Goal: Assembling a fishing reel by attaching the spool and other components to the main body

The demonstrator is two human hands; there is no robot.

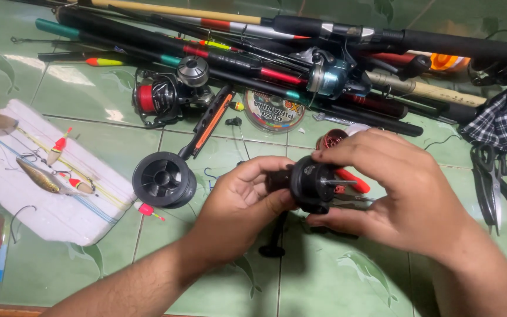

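Green tiled floor (335,276) lies under you, strewn with fishing gear. Your left hand (239,205) and right hand (394,188) meet over it on a black fishing reel (309,185), held just above the tiles near the middle of the view. Your left grip is closed around the reel's near side, thumb on top; your right grip is clamped on its far end, fingers curled over it. Just left of it an empty black spool (164,179) rests on the floor. A white foam board (42,214) with lures sits well left, a pile of rods (277,53) beyond, and scissors (491,182) at right.
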